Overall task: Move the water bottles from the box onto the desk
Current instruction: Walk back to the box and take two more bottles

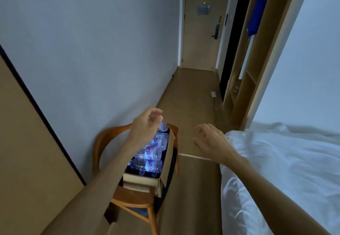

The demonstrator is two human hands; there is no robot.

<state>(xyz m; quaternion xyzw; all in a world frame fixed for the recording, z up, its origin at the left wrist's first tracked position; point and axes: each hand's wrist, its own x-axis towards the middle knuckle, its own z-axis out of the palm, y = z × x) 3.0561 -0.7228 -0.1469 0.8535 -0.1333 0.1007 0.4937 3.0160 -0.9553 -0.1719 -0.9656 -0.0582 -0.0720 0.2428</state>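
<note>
I see the cardboard box [166, 161] standing on a wooden chair [103, 142] against the wall, between the desk [27, 161] at the left edge and the bed [285, 170] on the right. Inside the box the water bottles [149, 156] lie on their sides in a row, labels up, and all that I can see are in the box; none is on the visible part of the desk.

My left hand [145, 126] hovers above the far end of the box with fingers loosely curled, holding nothing. My right hand [207, 140] is in the air beside the box, over the floor, fingers relaxed and half spread, also holding nothing.

I judge that the step now is the reach for a first bottle. To do it well, I would lower the left hand onto the bottle directly under it and wrap the fingers around the middle of its body, not the cap, because the thin plastic probably gives under pressure. The bottles lie tight together, so I should lift straight up before I swing toward the desk. The right hand could steady the box wall, since the box sits high on the chair and may slide.
</note>
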